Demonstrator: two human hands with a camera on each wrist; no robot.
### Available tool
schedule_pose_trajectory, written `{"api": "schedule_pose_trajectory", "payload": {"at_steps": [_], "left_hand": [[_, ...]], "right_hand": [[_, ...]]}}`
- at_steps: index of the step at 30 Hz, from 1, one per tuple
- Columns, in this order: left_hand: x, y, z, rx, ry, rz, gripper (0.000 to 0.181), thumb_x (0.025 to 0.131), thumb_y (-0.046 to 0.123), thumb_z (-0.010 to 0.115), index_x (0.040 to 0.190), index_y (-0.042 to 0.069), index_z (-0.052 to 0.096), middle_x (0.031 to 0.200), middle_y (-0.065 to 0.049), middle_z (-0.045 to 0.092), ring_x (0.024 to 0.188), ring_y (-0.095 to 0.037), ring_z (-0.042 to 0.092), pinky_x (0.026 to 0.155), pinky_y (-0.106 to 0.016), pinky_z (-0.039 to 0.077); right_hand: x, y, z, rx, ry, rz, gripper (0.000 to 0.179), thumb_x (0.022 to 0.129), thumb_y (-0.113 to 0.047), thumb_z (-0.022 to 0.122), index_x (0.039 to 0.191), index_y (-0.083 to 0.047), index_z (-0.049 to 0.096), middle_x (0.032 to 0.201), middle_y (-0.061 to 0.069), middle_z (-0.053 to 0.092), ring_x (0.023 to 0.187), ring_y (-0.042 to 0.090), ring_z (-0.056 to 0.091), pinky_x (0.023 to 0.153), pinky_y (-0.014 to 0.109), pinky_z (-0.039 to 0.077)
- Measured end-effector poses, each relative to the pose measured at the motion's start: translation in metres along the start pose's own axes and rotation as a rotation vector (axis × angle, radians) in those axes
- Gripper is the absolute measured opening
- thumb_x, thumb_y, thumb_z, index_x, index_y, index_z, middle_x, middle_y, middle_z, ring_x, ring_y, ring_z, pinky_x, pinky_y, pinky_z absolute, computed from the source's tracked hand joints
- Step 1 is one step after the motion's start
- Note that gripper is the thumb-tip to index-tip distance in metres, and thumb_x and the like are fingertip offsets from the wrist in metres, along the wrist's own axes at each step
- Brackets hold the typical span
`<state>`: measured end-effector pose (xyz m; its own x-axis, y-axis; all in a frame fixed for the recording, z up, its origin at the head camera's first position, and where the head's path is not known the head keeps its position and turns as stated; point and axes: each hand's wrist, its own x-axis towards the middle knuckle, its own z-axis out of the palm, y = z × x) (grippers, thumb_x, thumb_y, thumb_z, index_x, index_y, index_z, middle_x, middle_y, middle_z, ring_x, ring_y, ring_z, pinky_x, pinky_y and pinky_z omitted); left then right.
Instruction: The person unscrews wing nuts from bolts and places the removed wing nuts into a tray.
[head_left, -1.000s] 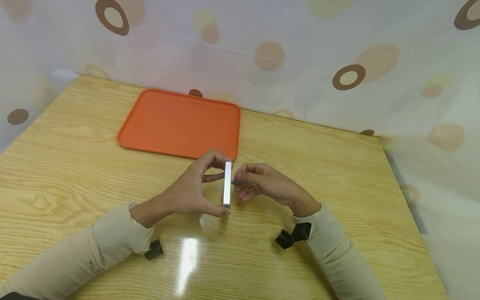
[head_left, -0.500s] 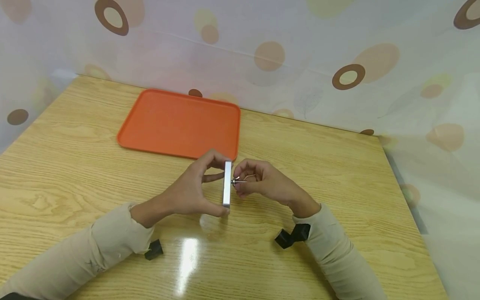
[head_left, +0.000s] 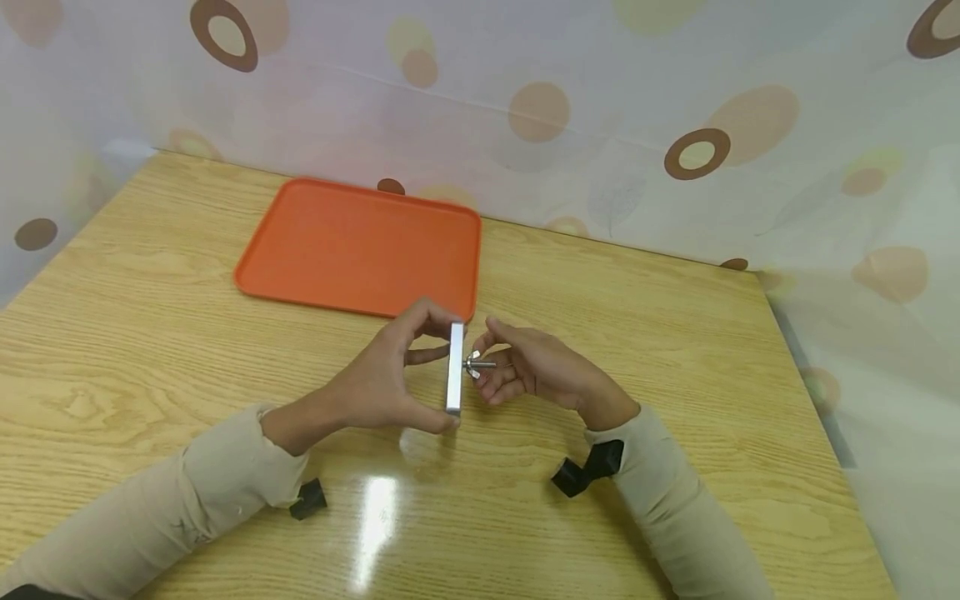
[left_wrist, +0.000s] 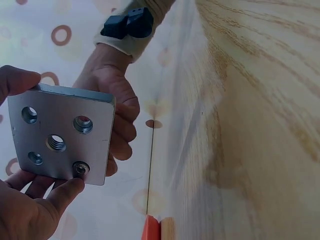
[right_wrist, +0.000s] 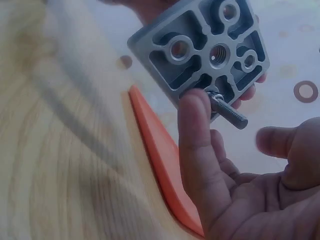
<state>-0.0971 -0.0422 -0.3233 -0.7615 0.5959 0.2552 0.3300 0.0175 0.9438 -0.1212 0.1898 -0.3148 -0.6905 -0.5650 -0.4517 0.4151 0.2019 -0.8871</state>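
Note:
My left hand (head_left: 375, 379) grips a square metal plate (head_left: 454, 368) upright by its edges, thumb at the near end and fingers at the far end. In the left wrist view one fingertip lies against a bolt head (left_wrist: 81, 169) in a corner hole. The plate's other holes show through. From the ribbed face the threaded bolt (right_wrist: 231, 112) sticks out, with a wing nut (head_left: 472, 364) on it close to the plate. My right hand (head_left: 551, 371) is around the bolt's end with thumb and fingers spread apart; in the right wrist view one finger overlaps the wing nut.
An orange tray (head_left: 360, 246) lies at the back left of the wooden table (head_left: 637, 333), its near right corner just beyond the left hand. A patterned cloth (head_left: 480, 100) hangs behind the table. Black cube-like pieces (head_left: 588, 468) sit at both wrists.
My right hand pinched the wing nut and turned it; now its fingers have spread off it, leaving wing nut and bolt in sight. The left hand and plate have stayed put.

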Motion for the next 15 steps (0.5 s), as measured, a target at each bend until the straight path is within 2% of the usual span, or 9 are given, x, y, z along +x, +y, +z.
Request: {"api": "schedule_pose_trajectory", "payload": {"at_steps": [4,8,15], "left_hand": [[0.0000,0.0001,0.0002,-0.008,-0.002,0.005,0.079,0.060,0.001,0.085,0.128,0.000,0.045,0.134,-0.018,0.050,0.127,-0.037,0.050,0.110,-0.040,0.053],[0.0008,-0.0002,0.0010,-0.014,-0.006,0.007,0.079,0.060,0.000,0.085,0.128,-0.001,0.045,0.133,-0.021,0.050,0.127,-0.038,0.050,0.110,-0.039,0.053],[0.0011,-0.0005,0.0020,-0.011,-0.009,0.001,0.080,0.059,-0.001,0.085,0.129,-0.001,0.044,0.132,-0.016,0.051,0.127,-0.040,0.050,0.111,-0.040,0.052]], "right_hand": [[0.0029,0.0033,-0.0022,0.055,-0.038,0.053,0.036,0.109,-0.035,0.030,0.106,-0.008,0.054,0.075,-0.002,0.069,0.064,0.008,0.067,0.064,0.022,0.063],[0.0035,0.0053,-0.0022,0.072,-0.048,0.043,0.032,0.109,-0.029,0.032,0.109,-0.007,0.056,0.074,-0.002,0.069,0.063,0.007,0.068,0.063,0.021,0.063],[0.0029,0.0069,-0.0014,0.078,-0.067,0.020,0.032,0.109,-0.024,0.033,0.103,-0.011,0.061,0.075,-0.003,0.069,0.064,0.006,0.068,0.064,0.020,0.063]]}}
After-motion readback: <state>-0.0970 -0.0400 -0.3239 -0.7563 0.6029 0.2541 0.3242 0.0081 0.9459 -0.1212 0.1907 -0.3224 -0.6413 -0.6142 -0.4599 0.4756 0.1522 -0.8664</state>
